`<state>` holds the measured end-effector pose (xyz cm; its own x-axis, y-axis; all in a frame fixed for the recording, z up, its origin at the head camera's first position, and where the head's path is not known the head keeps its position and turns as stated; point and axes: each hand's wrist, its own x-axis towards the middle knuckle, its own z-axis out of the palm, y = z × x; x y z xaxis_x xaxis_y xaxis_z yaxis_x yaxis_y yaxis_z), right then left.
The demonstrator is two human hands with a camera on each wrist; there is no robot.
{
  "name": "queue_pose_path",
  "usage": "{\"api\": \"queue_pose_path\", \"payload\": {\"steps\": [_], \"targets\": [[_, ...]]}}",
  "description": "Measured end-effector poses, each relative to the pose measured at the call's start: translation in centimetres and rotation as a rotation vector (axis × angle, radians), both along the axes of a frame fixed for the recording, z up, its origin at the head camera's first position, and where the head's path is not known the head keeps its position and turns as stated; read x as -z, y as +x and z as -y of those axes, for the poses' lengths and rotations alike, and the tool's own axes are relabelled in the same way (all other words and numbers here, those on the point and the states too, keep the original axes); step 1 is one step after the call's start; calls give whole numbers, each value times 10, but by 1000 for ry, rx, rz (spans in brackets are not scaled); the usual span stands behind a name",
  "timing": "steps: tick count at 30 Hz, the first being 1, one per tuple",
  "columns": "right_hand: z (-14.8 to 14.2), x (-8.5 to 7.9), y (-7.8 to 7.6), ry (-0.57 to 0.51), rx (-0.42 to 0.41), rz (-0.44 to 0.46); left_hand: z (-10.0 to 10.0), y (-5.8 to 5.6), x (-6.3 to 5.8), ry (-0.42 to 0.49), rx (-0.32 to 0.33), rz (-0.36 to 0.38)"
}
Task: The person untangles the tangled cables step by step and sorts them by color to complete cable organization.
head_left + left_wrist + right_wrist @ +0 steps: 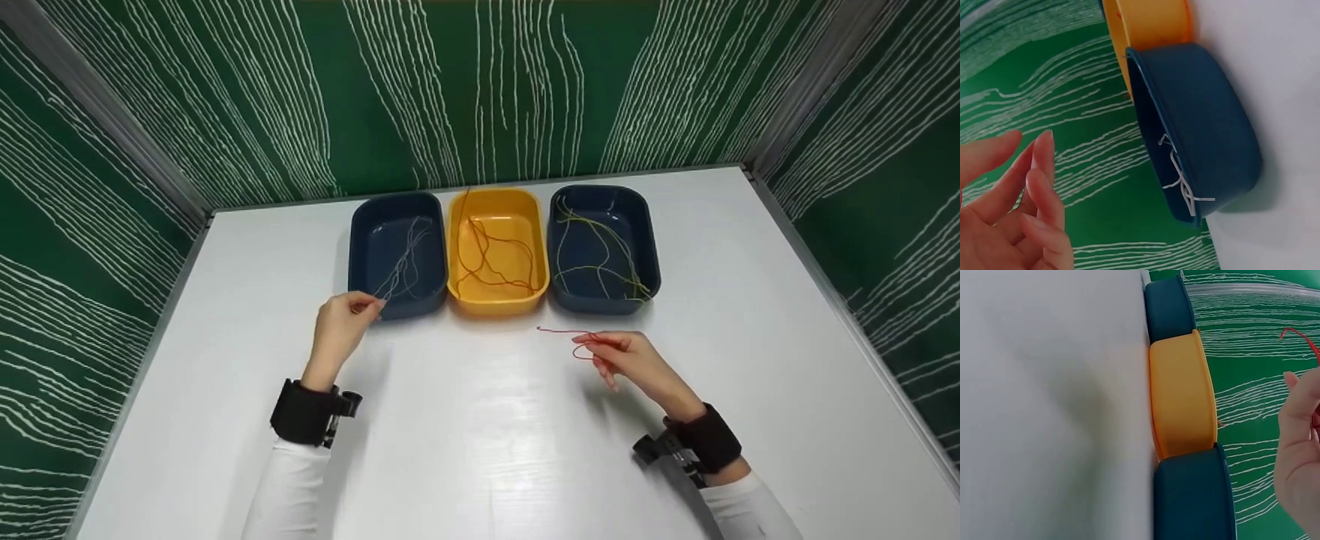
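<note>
My left hand [343,328] hovers by the front left corner of the left blue bin [360,247]. In the left wrist view, the thumb and fingers [1044,152] are relaxed and slightly apart, with nothing between them. White wires [405,262] lie in that bin, and a few ends [1188,197] poke over its rim. Above the table, in front of the right blue bin [604,304], my right hand [634,364] pinches a looped red wire [562,331]. One end of it sticks out leftward. The right wrist view shows a bent tip of the red wire [1297,332]; the grip itself is partly cut off.
Between the blue bins stands a yellow bin [499,306] holding red or orange wires [487,259]. Yellow-green wires [600,225] lie in the right blue bin. The bins stand side by side at the back of the white table [465,435], before a green wall with white lines [375,165].
</note>
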<state>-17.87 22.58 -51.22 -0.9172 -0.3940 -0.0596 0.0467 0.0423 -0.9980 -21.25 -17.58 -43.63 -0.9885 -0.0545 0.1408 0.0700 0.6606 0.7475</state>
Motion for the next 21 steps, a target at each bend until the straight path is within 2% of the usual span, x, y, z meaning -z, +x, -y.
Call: {"api": "queue_pose_path", "payload": {"steps": [4,7,14,17,21], "targets": [[6,-7,-6,-7,16,1,-7,13,-3,-52,76,25],[10,-18,-10,-2,37,1,-12,21,-2,-72,107,15],[21,-35,-26,-9,101,-21,-19,33,8,-119,130,-41],[28,-42,-33,-31,133,-28,-19,37,12,-170,126,-41],[39,-51,-44,-7,159,-53,-20,42,17,-212,119,-24]]}}
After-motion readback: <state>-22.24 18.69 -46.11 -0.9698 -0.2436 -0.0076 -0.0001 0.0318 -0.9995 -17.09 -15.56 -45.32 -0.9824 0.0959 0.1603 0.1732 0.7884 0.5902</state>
